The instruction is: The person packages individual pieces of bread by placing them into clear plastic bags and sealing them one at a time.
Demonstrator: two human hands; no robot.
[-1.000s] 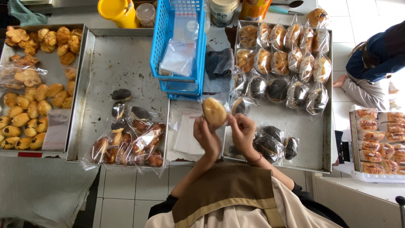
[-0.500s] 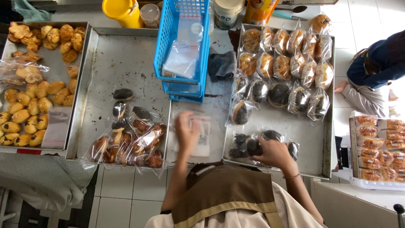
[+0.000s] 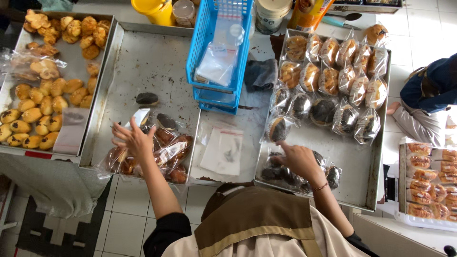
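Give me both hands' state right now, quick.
Left hand: open, fingers spread over the bagged pastries, gripping nothing.
Right hand: resting on the dark bagged buns; grip cannot be told.

The left hand [image 3: 134, 141] spreads over bagged pastries [image 3: 157, 151] at the middle tray's [image 3: 143, 62] near edge; the right hand [image 3: 300, 161] touches dark bagged buns [image 3: 285, 173].

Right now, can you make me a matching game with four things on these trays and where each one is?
Things:
1. blue basket
2. yellow jug
3. left hand
4. right hand

Places:
A. top edge, left of the basket
B. on dark wrapped buns, right tray
C. between the middle and right trays
D. over bagged pastries, middle tray

Pairs: 1-C, 2-A, 3-D, 4-B
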